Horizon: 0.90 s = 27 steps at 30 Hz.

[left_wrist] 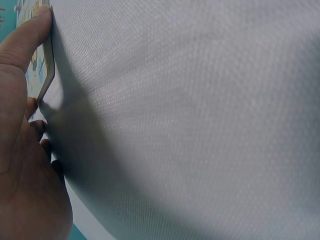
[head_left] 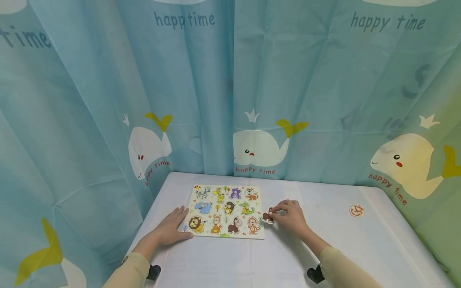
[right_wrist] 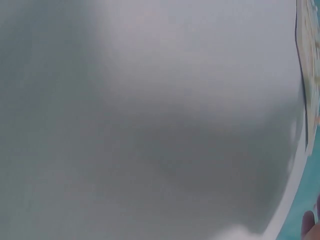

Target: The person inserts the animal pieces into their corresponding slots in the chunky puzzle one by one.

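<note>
1. The brown animal piece (head_left: 267,216) lies on the table just beside the right edge of the puzzle board (head_left: 226,211), near its lower right corner. It looks like a thin, flat, stiff cut-out, probably light; a pinch at its rim or at a small peg on top should hold it well, though no peg is clear to see.
2. The right hand (head_left: 289,217) has its fingers curled together over this piece and pinches it from above.
3. The left hand (head_left: 172,228) lies flat with straight fingers at the left edge of the board; in the left wrist view the thumb (left_wrist: 27,37) presses against the board's thin edge.
4. The board lies flat with many animal pieces in their places.
5. Well to the right of the board, an orange piece (head_left: 357,210) lies alone on the white table (head_left: 324,256).
6. Behind the board hangs a blue whale curtain (head_left: 230,100).
</note>
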{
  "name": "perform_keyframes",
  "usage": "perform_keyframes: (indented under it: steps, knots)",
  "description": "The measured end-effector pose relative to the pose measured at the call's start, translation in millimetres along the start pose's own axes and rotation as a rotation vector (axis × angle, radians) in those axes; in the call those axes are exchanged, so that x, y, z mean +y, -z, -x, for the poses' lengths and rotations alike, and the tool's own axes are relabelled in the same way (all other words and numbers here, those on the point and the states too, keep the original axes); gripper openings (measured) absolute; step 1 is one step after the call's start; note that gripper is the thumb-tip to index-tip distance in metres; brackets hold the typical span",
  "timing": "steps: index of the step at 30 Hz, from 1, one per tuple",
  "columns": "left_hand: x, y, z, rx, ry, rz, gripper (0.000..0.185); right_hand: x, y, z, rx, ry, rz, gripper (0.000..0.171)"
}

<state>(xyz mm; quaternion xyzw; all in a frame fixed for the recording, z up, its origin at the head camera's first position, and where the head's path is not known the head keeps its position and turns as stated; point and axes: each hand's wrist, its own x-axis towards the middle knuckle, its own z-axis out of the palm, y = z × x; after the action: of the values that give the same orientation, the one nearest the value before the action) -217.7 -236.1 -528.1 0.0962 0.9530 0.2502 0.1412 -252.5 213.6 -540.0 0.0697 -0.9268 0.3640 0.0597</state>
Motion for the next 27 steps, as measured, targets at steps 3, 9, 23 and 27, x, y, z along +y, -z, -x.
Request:
perform_keyframes:
  steps: [3,9,23,27]
  knots:
    - [-0.7,-1.0,-0.8,0.003,-0.001,-0.003,0.103,-10,-8,-2,-0.003,0.012,-0.005,0.007]
    - [-1.4,-1.3,-1.1,-0.001,0.007,-0.005,0.103,-28,-20,-5,-0.015,0.022,-0.003,0.008]
    - [-0.5,-1.1,-2.2,-0.001,0.008,-0.005,0.103,-57,-50,-7,-0.031,0.081,0.015,0.009]
    - [-1.0,-1.3,-1.3,-0.001,0.015,-0.002,0.102,-61,-57,-6,-0.041,0.105,0.018,0.01]
